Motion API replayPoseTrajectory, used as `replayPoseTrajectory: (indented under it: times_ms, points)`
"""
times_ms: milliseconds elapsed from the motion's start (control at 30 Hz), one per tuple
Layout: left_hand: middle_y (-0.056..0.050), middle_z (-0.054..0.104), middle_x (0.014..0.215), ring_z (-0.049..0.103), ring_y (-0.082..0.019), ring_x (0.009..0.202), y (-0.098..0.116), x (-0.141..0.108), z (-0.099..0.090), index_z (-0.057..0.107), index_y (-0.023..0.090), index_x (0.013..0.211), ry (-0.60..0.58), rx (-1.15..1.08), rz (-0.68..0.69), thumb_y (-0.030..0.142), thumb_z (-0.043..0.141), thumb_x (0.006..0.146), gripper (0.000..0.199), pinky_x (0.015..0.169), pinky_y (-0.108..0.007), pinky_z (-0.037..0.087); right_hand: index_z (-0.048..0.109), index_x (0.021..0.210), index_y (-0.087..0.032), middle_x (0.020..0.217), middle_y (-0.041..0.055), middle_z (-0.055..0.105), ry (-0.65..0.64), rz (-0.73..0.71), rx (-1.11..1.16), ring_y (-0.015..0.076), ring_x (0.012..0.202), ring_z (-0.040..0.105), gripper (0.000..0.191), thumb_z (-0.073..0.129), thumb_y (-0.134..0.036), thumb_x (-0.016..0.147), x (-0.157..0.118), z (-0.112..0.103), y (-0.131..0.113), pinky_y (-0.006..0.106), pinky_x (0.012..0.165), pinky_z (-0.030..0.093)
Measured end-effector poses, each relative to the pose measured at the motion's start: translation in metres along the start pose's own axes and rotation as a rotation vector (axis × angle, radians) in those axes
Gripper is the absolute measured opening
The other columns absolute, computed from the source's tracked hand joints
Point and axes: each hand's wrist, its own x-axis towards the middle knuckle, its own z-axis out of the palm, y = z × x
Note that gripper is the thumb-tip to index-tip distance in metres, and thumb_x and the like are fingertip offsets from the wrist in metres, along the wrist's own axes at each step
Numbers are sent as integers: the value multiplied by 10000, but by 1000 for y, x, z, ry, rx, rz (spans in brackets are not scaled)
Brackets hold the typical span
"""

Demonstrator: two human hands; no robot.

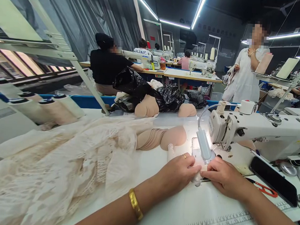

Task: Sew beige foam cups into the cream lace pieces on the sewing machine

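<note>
A small pale cloth (197, 179) lies at the front of the sewing machine (262, 128), between the two hands and touching both. The left hand (178, 172) pinches it by thumb and fingers, probably to keep it flat. The right hand (223, 175) has bent fingers at its other edge; whether they pinch or only press, I cannot tell. The lamp (203, 143) stands close, presumably for lighting this spot.
</note>
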Motion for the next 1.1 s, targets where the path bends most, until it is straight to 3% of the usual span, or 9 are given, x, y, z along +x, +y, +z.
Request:
replayPoseTrajectory:
  times_ms: [233, 367, 467, 667, 800, 933, 1100]
  points:
    - [-38, 546, 812, 443, -194, 718, -2, -2, 6, 632, 191, 849, 33, -13, 1, 26, 535, 857, 191, 607, -300, 360, 697, 1219, -263, 966, 58, 652, -27, 12, -16, 199, 865, 543, 415, 489, -14, 960, -1, -1, -1, 293, 715, 480]
    - [-63, 642, 935, 538, -224, 852, -1, 0, 5, 656, 196, 941, 99, -44, 46, 74, 582, 903, 148, 783, -356, 436, 688, 1212, -262, 964, 55, 655, -36, 7, -3, 198, 863, 536, 415, 483, -7, 957, -1, -2, 0, 294, 716, 467]
    - [-62, 708, 1037, 593, -231, 973, -1, 3, 3, 661, 199, 1035, 104, -100, 64, 83, 585, 947, 164, 897, -386, 417, 684, 1188, -251, 942, 48, 646, -51, 25, 8, 201, 850, 521, 390, 491, -10, 950, -2, -1, 0, 300, 713, 453]
    - [-40, 762, 1156, 623, -222, 990, -6, 8, 8, 674, 197, 1071, 99, -186, 93, 116, 583, 980, 152, 918, -385, 399, 646, 1225, -227, 922, 52, 627, -38, 94, -15, 218, 845, 509, 305, 481, -88, 1010, -2, 1, 3, 329, 720, 447]
    - [-47, 760, 1076, 633, -218, 926, -10, 14, 11, 684, 201, 1072, 51, -195, 83, 117, 567, 983, 169, 870, -366, 414, 648, 1206, -222, 906, 50, 620, -28, 119, -19, 219, 830, 520, 287, 469, -101, 1016, 0, 2, 5, 338, 727, 448]
    - [-45, 699, 880, 604, -220, 834, -12, 21, 12, 675, 187, 923, 31, -146, 83, 115, 536, 977, 166, 803, -350, 409, 655, 1190, -228, 886, 46, 601, -28, 168, -34, 223, 835, 531, 301, 449, -99, 1014, -1, 4, 9, 333, 711, 441]
    - [-51, 669, 824, 580, -230, 796, -17, 32, 14, 675, 184, 856, -6, -100, 96, 109, 528, 966, 198, 779, -360, 405, 657, 1180, -234, 909, 52, 595, -19, 205, -80, 234, 864, 538, 299, 454, -105, 1002, -3, 8, 16, 339, 733, 450]
